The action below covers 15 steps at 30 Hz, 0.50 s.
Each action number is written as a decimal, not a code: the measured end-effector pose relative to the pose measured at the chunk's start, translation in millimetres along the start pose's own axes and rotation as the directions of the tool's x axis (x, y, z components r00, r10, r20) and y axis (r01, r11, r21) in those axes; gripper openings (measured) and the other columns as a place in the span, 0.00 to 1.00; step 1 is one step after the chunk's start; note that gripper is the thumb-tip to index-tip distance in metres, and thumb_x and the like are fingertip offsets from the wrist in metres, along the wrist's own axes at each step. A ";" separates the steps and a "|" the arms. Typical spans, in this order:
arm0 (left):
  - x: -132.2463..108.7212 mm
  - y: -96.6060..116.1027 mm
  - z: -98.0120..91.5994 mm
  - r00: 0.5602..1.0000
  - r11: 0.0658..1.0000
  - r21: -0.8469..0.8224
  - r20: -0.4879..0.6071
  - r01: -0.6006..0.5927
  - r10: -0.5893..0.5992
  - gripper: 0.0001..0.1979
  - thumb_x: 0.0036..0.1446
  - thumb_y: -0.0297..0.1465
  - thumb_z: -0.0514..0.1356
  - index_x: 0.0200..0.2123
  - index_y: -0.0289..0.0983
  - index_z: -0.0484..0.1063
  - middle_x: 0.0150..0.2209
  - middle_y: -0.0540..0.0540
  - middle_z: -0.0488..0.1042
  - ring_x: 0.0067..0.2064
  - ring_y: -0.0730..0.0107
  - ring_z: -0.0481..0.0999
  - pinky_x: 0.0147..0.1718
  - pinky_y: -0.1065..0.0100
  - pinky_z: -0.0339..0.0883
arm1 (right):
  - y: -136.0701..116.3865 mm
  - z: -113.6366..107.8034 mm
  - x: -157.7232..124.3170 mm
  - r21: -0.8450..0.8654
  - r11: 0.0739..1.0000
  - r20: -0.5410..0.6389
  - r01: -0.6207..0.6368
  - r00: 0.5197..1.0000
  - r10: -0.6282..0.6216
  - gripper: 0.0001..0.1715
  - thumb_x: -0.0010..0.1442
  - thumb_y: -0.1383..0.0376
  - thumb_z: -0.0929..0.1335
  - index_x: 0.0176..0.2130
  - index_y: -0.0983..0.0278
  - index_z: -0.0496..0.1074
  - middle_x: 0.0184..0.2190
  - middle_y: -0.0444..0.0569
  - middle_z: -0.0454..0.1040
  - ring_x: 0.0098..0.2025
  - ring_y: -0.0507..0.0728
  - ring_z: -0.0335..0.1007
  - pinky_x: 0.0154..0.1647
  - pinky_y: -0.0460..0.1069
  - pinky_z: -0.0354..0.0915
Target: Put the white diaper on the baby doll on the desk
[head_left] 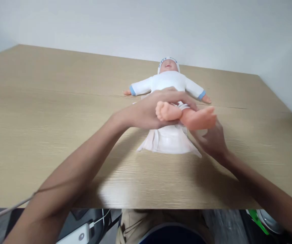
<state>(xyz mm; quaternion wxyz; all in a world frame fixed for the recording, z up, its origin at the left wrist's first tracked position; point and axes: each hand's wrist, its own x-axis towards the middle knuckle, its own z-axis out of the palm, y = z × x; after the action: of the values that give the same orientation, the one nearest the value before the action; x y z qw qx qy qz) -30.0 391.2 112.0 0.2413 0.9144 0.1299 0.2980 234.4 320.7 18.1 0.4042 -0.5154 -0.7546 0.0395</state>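
A baby doll (169,81) in a white shirt with blue cuffs and a white cap lies on its back, head away from me and arms spread. My left hand (152,108) is wrapped round the doll's legs near the ankles, and its bare feet (198,118) point toward me. Under the raised legs a white diaper (170,140) lies spread on the table. My right hand (210,137) is behind and below the foot on the right, by the diaper's right side; its fingertips are hidden.
The wooden table (46,135) reaches back to a pale wall. Below its front edge are a white power bank (76,235) with a cable, my lap and a green and white object (262,220). A cord touches my left forearm.
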 end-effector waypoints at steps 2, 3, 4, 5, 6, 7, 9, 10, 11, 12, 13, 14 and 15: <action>-6.5 -0.5 11.8 1.000 1.000 0.007 -0.006 0.000 0.000 0.13 0.72 0.30 0.63 0.57 0.42 0.78 0.56 0.45 0.84 0.58 0.57 0.82 0.63 0.52 0.75 | -6.2 -6.4 -5.9 0.076 0.995 -0.059 0.059 0.997 -0.054 0.28 0.70 0.50 0.73 0.61 0.59 0.67 0.64 0.64 0.76 0.69 0.73 0.74 0.66 0.71 0.75; -9.1 -0.1 16.7 1.000 1.000 0.004 -0.008 -0.010 0.010 0.13 0.72 0.30 0.63 0.57 0.44 0.78 0.56 0.45 0.84 0.59 0.56 0.81 0.64 0.50 0.74 | -8.0 -6.1 -5.2 0.111 0.990 -0.045 0.090 0.995 -0.085 0.31 0.71 0.51 0.73 0.65 0.58 0.64 0.68 0.64 0.73 0.72 0.71 0.72 0.69 0.71 0.74; -11.6 0.7 20.8 1.000 1.000 0.000 -0.007 -0.018 0.018 0.13 0.73 0.31 0.62 0.57 0.45 0.78 0.58 0.45 0.84 0.61 0.55 0.81 0.66 0.49 0.73 | -8.7 -4.5 -2.8 0.136 0.984 0.002 0.114 0.993 -0.115 0.35 0.72 0.51 0.71 0.70 0.57 0.60 0.71 0.63 0.71 0.74 0.70 0.69 0.71 0.70 0.72; -14.4 1.6 23.8 1.000 1.000 -0.003 -0.004 -0.018 0.018 0.13 0.73 0.33 0.62 0.58 0.46 0.78 0.59 0.44 0.83 0.63 0.54 0.80 0.67 0.48 0.72 | -8.2 -2.4 0.6 0.151 0.979 0.058 0.136 0.988 -0.146 0.36 0.74 0.52 0.69 0.73 0.57 0.58 0.73 0.62 0.69 0.75 0.68 0.68 0.72 0.69 0.71; -17.8 2.6 25.7 1.000 1.000 0.001 -0.001 -0.007 0.007 0.14 0.73 0.35 0.62 0.59 0.47 0.78 0.62 0.43 0.82 0.64 0.52 0.79 0.68 0.47 0.71 | -6.6 -0.4 4.4 0.156 0.974 0.105 0.163 0.978 -0.180 0.36 0.75 0.52 0.66 0.75 0.58 0.57 0.74 0.61 0.69 0.75 0.67 0.68 0.74 0.69 0.69; -22.1 3.4 26.5 1.000 1.000 0.013 0.004 0.017 -0.017 0.15 0.73 0.38 0.63 0.60 0.47 0.77 0.64 0.43 0.80 0.66 0.51 0.78 0.68 0.46 0.71 | -4.0 0.7 8.0 0.153 0.968 0.140 0.197 0.966 -0.219 0.35 0.77 0.53 0.63 0.75 0.59 0.58 0.73 0.60 0.70 0.75 0.66 0.69 0.77 0.69 0.66; -34.5 3.4 24.6 0.996 0.995 0.053 0.015 0.082 -0.083 0.20 0.71 0.42 0.65 0.63 0.48 0.75 0.67 0.41 0.78 0.68 0.48 0.77 0.68 0.46 0.71 | 3.4 -0.2 12.6 0.118 0.952 0.189 0.282 0.935 -0.300 0.31 0.79 0.54 0.58 0.74 0.60 0.64 0.71 0.58 0.74 0.74 0.65 0.70 0.82 0.70 0.57; -42.6 2.4 22.2 0.993 0.991 0.080 0.023 0.111 -0.113 0.22 0.71 0.43 0.65 0.64 0.48 0.75 0.66 0.40 0.78 0.67 0.47 0.77 0.68 0.46 0.72 | 8.1 -2.2 13.3 0.091 0.942 0.209 0.323 0.919 -0.335 0.30 0.79 0.55 0.57 0.72 0.59 0.68 0.69 0.56 0.76 0.73 0.65 0.71 0.83 0.70 0.53; -51.9 0.7 19.1 0.991 0.986 0.109 0.030 0.125 -0.129 0.22 0.70 0.43 0.66 0.64 0.47 0.75 0.65 0.40 0.78 0.67 0.46 0.77 0.67 0.45 0.72 | 13.5 -4.8 12.9 0.060 0.933 0.230 0.355 0.905 -0.359 0.29 0.79 0.57 0.56 0.69 0.58 0.71 0.68 0.55 0.78 0.73 0.64 0.72 0.84 0.70 0.50; -61.9 -1.6 15.6 0.990 0.982 0.137 0.040 0.128 -0.134 0.21 0.70 0.42 0.66 0.63 0.46 0.76 0.63 0.40 0.80 0.66 0.46 0.78 0.67 0.45 0.72 | 19.4 -7.5 11.8 0.030 0.925 0.255 0.378 0.892 -0.373 0.28 0.79 0.58 0.56 0.68 0.57 0.73 0.67 0.54 0.78 0.73 0.64 0.72 0.84 0.70 0.49; -72.3 -4.4 12.0 0.990 0.979 0.164 0.054 0.118 -0.128 0.19 0.71 0.41 0.66 0.62 0.46 0.77 0.62 0.40 0.81 0.65 0.46 0.78 0.67 0.45 0.72 | 26.0 -9.8 10.1 0.007 0.916 0.277 0.402 0.879 -0.388 0.27 0.79 0.59 0.57 0.66 0.56 0.75 0.67 0.53 0.78 0.73 0.64 0.72 0.84 0.70 0.49; -82.6 -7.5 8.6 0.991 0.977 0.188 0.069 0.102 -0.116 0.17 0.71 0.39 0.66 0.61 0.45 0.78 0.61 0.40 0.81 0.66 0.47 0.78 0.68 0.45 0.71 | 32.9 -11.4 8.0 -0.006 0.903 0.291 0.430 0.864 -0.410 0.26 0.78 0.60 0.58 0.64 0.55 0.77 0.67 0.52 0.78 0.72 0.65 0.72 0.84 0.71 0.49; -92.6 -10.8 5.9 0.991 0.974 0.212 0.082 0.084 -0.104 0.16 0.71 0.37 0.65 0.60 0.45 0.78 0.61 0.41 0.82 0.67 0.47 0.77 0.69 0.45 0.70 | 40.1 -12.0 5.8 -0.007 0.886 0.296 0.464 0.847 -0.442 0.25 0.78 0.61 0.59 0.63 0.55 0.77 0.67 0.51 0.79 0.72 0.65 0.72 0.83 0.71 0.51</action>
<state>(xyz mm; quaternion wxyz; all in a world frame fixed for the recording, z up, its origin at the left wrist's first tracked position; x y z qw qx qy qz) -100.5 363.0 57.5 0.1641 0.9402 0.1921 0.2285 271.2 339.8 10.4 0.2682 -0.3270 -0.9061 -0.0124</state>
